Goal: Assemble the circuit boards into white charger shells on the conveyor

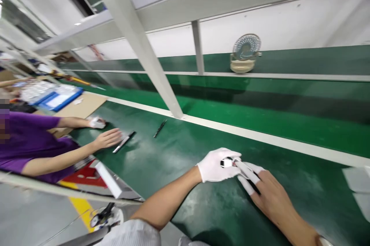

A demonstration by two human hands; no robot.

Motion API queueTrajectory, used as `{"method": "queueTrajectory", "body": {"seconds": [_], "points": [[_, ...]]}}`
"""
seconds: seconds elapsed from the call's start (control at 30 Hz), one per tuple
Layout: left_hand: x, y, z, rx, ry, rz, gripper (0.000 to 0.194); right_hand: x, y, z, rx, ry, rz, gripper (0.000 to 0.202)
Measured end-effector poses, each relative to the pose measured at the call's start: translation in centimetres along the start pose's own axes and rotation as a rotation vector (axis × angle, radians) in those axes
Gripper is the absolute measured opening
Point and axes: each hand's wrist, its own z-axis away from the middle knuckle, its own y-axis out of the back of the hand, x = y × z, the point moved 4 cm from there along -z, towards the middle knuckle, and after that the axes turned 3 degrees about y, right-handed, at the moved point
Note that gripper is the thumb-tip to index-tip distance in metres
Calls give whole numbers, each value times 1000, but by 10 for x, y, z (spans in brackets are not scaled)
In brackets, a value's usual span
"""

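Note:
My left hand (pixel 217 166), in a white glove, is closed round a small white part with black ends (pixel 228 162). Its kind is too small to make out. White finger covers are on the fingers of my right hand (pixel 264 186), whose palm is bare. Those fingertips pinch at the part's right end, touching the left fingertips. Both hands are just above the green worktop (pixel 185 153).
A co-worker in a purple shirt (pixel 31 138) sits at the left, hands over the table. Between us lie a black-and-white pen-like tool (pixel 124 142) and a dark thin tool (pixel 160 128). A small fan (pixel 245 51) stands behind the slanted frame post (pixel 153 65). Pale sheets (pixel 360 184) lie far right.

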Motion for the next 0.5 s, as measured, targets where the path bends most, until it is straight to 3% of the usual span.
{"method": "queueTrajectory", "body": {"seconds": [0.2,0.4,0.5], "points": [[-5,-4,6,41,32,-9,49,-1,-1,6,38,57,3,61],[-11,-8,8,-28,107,-13,48,-8,4,8,4,-12,76,48],[-10,-6,9,-29,100,-27,51,-6,5,15,-10,102,69,48]]}}
